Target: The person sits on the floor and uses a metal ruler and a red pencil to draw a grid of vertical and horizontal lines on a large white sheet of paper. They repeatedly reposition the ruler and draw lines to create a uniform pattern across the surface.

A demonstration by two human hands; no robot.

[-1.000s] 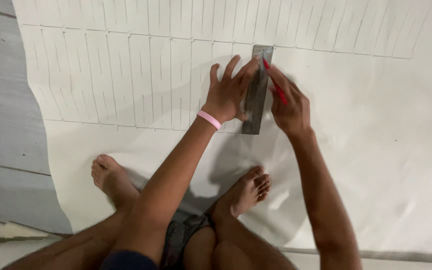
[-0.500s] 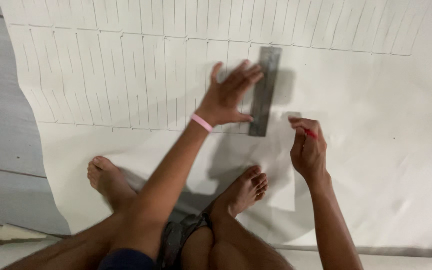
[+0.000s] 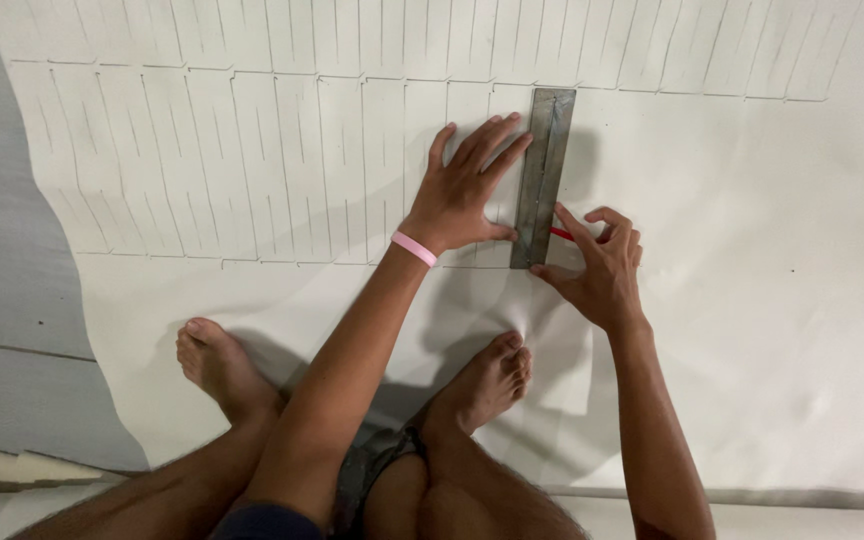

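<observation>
A grey metal ruler (image 3: 544, 170) lies upright on a large white sheet (image 3: 752, 260) spread over the floor. My left hand (image 3: 467, 190), with a pink band at the wrist, presses flat on the sheet with its fingers spread, fingertips and thumb against the ruler's left edge. My right hand (image 3: 597, 262) grips a red pen (image 3: 561, 234) with its tip at the ruler's lower right edge. Rows of drawn vertical lines (image 3: 252, 150) cover the sheet to the left of the ruler and along the top.
My two bare feet (image 3: 217, 362) (image 3: 482, 385) rest on the sheet below the hands, knees at the bottom edge. Grey floor tiles (image 3: 2, 250) show on the left, beyond the sheet's curled edge.
My right hand, which had dropped away to the lower right, has come back up to the ruler's lower right edge with the pen. My left hand stays on the ruler.
</observation>
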